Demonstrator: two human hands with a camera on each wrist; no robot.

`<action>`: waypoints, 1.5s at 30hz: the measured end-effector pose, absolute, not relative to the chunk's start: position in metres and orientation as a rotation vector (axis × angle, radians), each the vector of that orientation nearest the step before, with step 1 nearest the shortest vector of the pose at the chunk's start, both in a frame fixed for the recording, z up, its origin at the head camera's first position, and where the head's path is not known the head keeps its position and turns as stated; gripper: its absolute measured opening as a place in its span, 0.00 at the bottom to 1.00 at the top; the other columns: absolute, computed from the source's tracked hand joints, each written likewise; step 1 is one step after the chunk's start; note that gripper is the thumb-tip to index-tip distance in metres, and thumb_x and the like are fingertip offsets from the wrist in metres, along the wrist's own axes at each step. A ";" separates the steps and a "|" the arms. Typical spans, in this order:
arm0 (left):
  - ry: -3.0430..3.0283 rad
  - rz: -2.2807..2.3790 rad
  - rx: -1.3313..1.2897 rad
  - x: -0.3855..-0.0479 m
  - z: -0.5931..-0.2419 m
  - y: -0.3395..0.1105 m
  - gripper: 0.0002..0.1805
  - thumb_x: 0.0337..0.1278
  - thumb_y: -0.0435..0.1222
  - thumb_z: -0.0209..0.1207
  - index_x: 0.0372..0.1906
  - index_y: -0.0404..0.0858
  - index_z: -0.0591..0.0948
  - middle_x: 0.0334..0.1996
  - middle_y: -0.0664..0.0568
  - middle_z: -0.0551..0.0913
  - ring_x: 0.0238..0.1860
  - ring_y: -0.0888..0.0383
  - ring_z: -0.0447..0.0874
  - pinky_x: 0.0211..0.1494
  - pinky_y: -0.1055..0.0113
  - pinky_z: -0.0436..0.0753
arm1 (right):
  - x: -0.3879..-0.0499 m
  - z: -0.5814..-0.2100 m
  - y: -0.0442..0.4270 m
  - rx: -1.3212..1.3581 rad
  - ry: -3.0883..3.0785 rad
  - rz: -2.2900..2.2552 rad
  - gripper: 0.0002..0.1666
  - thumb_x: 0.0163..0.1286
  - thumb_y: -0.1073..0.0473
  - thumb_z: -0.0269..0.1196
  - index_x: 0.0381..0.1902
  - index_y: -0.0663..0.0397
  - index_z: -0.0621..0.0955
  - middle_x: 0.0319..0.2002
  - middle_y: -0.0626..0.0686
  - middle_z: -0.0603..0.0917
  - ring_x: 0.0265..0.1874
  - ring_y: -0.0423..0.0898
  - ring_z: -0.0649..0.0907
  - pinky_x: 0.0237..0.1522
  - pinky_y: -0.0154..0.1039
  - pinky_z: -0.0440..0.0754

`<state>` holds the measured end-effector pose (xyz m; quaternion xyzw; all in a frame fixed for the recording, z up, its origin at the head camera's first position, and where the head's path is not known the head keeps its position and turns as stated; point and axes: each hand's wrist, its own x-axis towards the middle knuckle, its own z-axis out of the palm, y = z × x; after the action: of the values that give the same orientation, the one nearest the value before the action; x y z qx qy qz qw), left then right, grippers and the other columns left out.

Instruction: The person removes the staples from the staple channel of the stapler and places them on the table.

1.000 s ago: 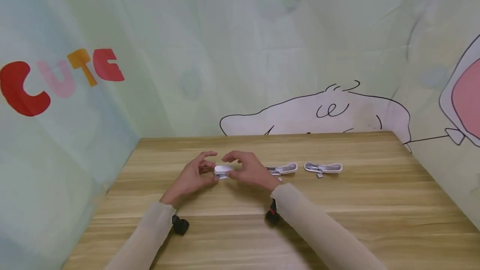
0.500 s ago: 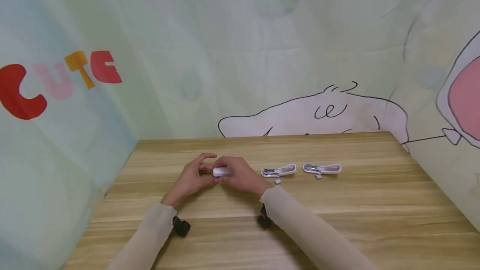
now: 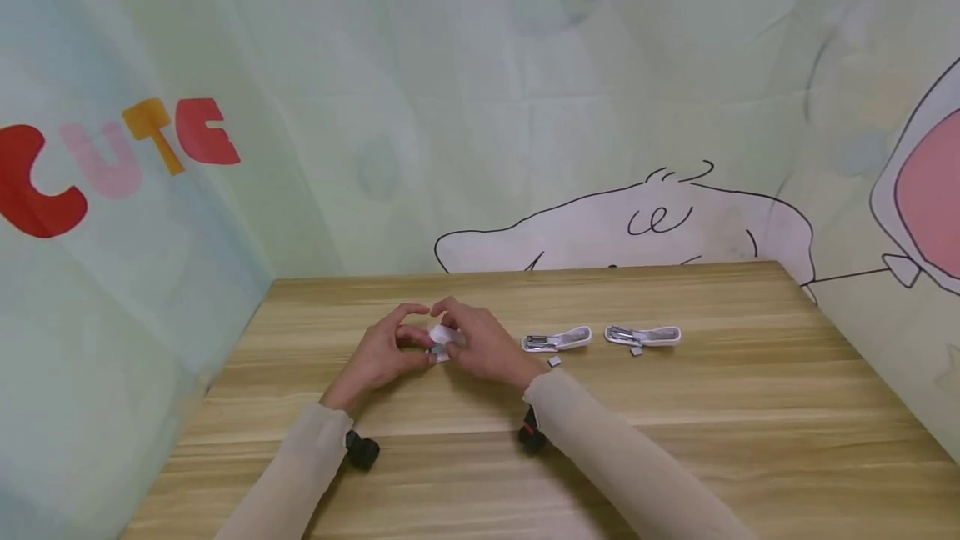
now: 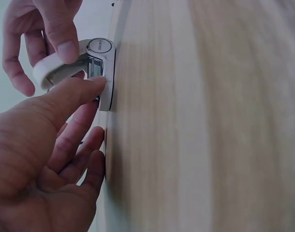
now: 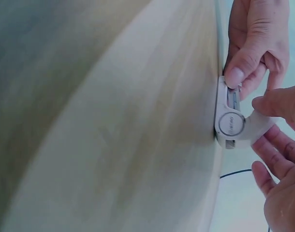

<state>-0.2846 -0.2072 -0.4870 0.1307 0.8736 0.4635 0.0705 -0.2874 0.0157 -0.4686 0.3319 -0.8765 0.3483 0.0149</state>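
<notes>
A small white stapler (image 3: 447, 335) stands on the table between both hands, its top arm swung up from its base. My left hand (image 3: 381, 354) pinches the base; in the left wrist view the thumb (image 4: 89, 89) presses beside the metal staple channel (image 4: 95, 68). My right hand (image 3: 486, 347) grips the raised top arm, which the right wrist view shows between thumb (image 5: 278, 102) and fingers. The round hinge cap (image 5: 232, 124) faces that camera. In the head view, fingers hide part of the stapler.
Two more white staplers lie opened flat to the right, a nearer one (image 3: 557, 341) and a farther one (image 3: 643, 337). A small grey block (image 3: 555, 362) lies by the first, another (image 3: 637, 352) by the second. A printed curtain (image 3: 360, 148) hangs behind the wooden table (image 3: 420, 473).
My right hand has come left and taken hold of the stapler's top arm, which has tilted up from the base. The left hand has stayed nearly in place.
</notes>
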 end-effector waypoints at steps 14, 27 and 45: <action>2.602 1.394 0.290 -0.283 -0.486 -0.203 0.41 0.58 0.31 0.76 0.75 0.46 0.71 0.49 0.51 0.94 0.53 0.53 0.89 0.71 0.43 0.78 | -0.287 -0.460 0.043 0.808 -2.814 1.067 0.28 0.62 0.66 0.66 0.61 0.54 0.77 0.48 0.55 0.88 0.44 0.50 0.84 0.49 0.45 0.84; 2.618 1.367 0.306 -0.283 -0.484 -0.204 0.40 0.59 0.32 0.76 0.74 0.45 0.71 0.50 0.50 0.94 0.53 0.54 0.90 0.69 0.47 0.80 | -0.284 -0.458 0.029 0.898 -2.839 0.734 0.16 0.69 0.60 0.68 0.54 0.46 0.89 0.60 0.55 0.87 0.63 0.58 0.80 0.69 0.64 0.74; 2.611 1.365 0.333 -0.283 -0.482 -0.205 0.39 0.59 0.34 0.76 0.74 0.44 0.72 0.49 0.50 0.94 0.56 0.54 0.89 0.69 0.47 0.81 | -0.278 -0.470 0.009 0.728 -2.896 0.738 0.06 0.70 0.53 0.72 0.40 0.42 0.95 0.66 0.54 0.84 0.71 0.58 0.70 0.69 0.65 0.63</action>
<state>-0.2829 -0.2048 -0.4824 0.1119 0.8771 0.4587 0.0882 -0.2776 0.0094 -0.4705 0.2367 -0.9410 0.2397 0.0326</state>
